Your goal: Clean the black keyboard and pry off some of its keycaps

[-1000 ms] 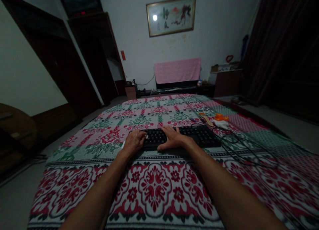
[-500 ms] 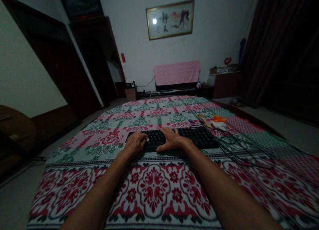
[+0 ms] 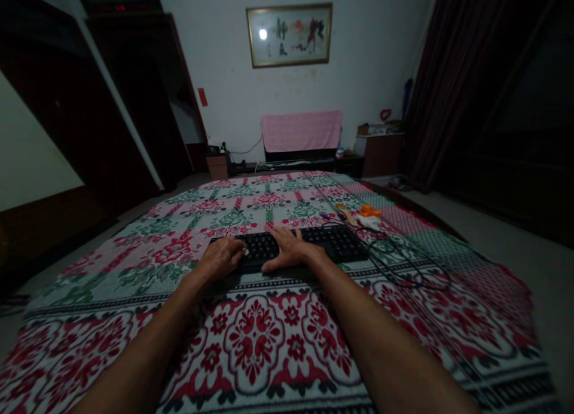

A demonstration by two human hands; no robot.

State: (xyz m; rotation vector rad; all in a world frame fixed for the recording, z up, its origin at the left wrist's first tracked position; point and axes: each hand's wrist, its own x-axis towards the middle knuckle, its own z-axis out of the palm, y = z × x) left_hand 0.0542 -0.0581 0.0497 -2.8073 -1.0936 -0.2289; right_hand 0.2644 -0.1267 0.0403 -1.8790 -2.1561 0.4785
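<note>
A black computer keyboard (image 3: 343,242) lies flat on a patterned bedspread (image 3: 255,342). At its left end is my left hand (image 3: 220,257), fingers curled and pinched together over the keys. A tiny whitish bit shows at those fingertips, too small to name. My right hand (image 3: 287,248) rests across the middle of the keyboard with its fingers spread and the thumb by the front edge. Some of the keys are hidden beneath both hands.
Right of the keyboard a black cable (image 3: 403,276) lies in loops. Behind it are a brush with a pale handle (image 3: 347,214), an orange item (image 3: 370,210) and a white crumpled piece (image 3: 369,223). A pink cloth (image 3: 301,131) hangs by the far wall.
The whole view has swung to the right, so everything appears further left. Both hands keep nearly the same places on the keyboard.
</note>
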